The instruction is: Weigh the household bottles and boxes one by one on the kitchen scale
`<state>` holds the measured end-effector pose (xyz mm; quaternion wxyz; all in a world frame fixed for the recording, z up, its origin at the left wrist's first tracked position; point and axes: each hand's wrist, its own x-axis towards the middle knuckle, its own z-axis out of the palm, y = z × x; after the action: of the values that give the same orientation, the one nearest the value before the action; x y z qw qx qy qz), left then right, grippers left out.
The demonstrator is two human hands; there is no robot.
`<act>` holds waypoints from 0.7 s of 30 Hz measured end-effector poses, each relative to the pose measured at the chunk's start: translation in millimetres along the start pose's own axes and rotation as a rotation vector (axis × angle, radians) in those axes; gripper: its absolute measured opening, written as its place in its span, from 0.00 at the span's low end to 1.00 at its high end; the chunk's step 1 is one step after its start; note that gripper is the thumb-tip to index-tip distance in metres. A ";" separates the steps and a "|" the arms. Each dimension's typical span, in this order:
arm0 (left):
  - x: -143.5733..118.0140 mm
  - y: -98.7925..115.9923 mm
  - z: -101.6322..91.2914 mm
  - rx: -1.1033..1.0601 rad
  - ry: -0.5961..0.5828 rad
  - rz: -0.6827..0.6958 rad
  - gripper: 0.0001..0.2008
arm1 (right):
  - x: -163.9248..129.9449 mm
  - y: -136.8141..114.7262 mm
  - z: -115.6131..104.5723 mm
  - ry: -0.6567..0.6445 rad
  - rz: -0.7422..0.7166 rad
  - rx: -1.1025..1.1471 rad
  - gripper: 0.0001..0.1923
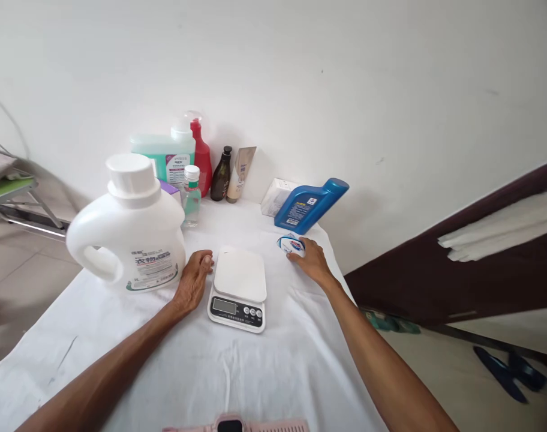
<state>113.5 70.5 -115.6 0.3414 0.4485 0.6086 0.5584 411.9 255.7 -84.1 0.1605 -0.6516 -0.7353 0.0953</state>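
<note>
My right hand (315, 261) grasps a blue-and-white item (291, 245); my left hand (195, 278), grip released, lies beside the scale (238, 290). Lifting would likely need a firm pinch.

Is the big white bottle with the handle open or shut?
Shut. The big white bottle has its white cap sitting on top, covering the neck.

White wall (390, 90) at our twelve o'clock, green-topped stand (12, 191) at nine, dark-brown panel (403, 288) at three, floor (12, 297) at eight
</note>
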 end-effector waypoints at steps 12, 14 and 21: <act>-1.2 0.4 0.0 -0.017 -0.009 0.009 0.34 | 30.9 -182.9 15.3 -0.025 -0.522 0.626 0.23; -0.8 0.3 0.1 -0.009 -0.005 0.006 0.34 | 33.3 -227.7 19.3 -0.099 -0.496 0.798 0.29; -0.3 -1.6 0.1 -0.013 -0.026 0.005 0.33 | 48.6 -316.3 37.5 -0.037 -0.430 0.816 0.29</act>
<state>113.4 70.3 -117.2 0.3507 0.4549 0.5993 0.5576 100.2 264.3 -3.1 0.4068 -0.3661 -0.7588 0.3532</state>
